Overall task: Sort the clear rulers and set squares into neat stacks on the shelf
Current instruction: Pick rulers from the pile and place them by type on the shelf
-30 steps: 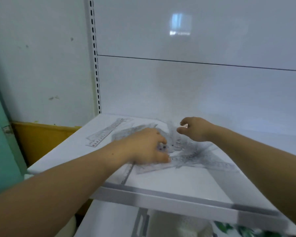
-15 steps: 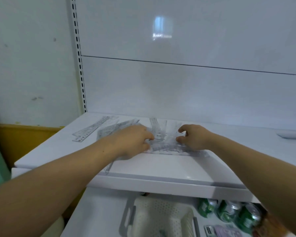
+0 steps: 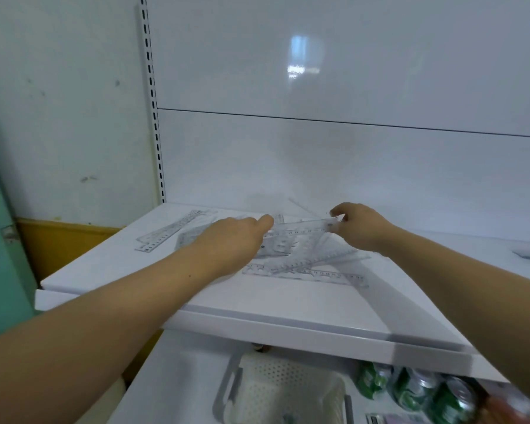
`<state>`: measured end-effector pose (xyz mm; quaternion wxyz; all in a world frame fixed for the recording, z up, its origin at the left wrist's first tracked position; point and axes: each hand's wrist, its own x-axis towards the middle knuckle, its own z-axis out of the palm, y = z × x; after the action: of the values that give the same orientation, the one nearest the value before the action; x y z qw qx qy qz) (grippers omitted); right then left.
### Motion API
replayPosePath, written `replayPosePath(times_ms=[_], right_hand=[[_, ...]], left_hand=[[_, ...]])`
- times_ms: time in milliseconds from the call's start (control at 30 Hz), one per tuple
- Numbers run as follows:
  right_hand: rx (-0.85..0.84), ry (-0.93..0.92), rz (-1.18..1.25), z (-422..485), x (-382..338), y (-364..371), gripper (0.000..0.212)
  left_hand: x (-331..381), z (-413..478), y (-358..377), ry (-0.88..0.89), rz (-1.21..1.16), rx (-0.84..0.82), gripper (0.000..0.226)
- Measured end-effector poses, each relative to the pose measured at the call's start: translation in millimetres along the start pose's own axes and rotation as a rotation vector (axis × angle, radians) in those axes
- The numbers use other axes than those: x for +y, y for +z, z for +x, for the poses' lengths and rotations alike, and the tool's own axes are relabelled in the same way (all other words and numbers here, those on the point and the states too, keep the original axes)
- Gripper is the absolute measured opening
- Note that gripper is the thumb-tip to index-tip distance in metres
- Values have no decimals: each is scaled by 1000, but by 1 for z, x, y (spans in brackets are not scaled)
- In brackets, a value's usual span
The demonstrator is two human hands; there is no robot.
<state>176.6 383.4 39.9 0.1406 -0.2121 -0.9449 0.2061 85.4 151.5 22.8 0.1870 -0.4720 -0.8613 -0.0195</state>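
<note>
On the lower shelf nearest us, we are seeing a white basket (image 3: 276,390) with green cans (image 3: 410,390) beside it. Above, on the white shelf (image 3: 257,313), a loose pile of clear rulers and set squares (image 3: 303,266) is lying criss-crossed, not yet sorted. The left hand (image 3: 233,240) is resting on the pile, fingers stretched out and gripping nothing, likely steadying it. The right hand (image 3: 358,229) is pinching one end of a clear ruler (image 3: 303,229) between thumb and fingertips, holding it just above the pile, probably to separate it. Farther back on the left, a few rulers (image 3: 172,229) are lying together, seemingly a started stack.
</note>
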Motion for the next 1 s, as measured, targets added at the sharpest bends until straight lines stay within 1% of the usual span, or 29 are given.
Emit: replayPosePath(times_ms=[67, 167, 233, 433, 567, 633, 733, 800, 867, 1000], right_hand=[[20, -2, 1, -1, 1, -4, 50], [58, 0, -6, -4, 3, -8, 48], [68, 15, -1, -8, 5, -8, 48], [65, 90, 2, -27, 15, -4, 46], [75, 155, -1, -39, 22, -2, 46], [94, 176, -13, -44, 26, -5, 46], [136, 200, 8, -52, 32, -13, 47], [156, 203, 33, -58, 38, -22, 47], [174, 196, 43, -64, 47, -32, 46], [204, 179, 31, -83, 76, -60, 44]], left_hand=[[1, 5, 1, 3, -12, -32, 20], [-2, 12, 5, -33, -74, -71, 12], [-3, 17, 9, -46, -116, -85, 14], [4, 22, 8, -47, -178, -98, 39], [7, 23, 7, -9, -256, -71, 43], [8, 25, 9, 24, -249, -51, 38], [16, 30, 6, 22, -238, -63, 33], [28, 32, 3, 59, -168, -73, 39], [43, 35, -1, 80, -165, -70, 47], [90, 49, -9, 117, -128, -19, 41]])
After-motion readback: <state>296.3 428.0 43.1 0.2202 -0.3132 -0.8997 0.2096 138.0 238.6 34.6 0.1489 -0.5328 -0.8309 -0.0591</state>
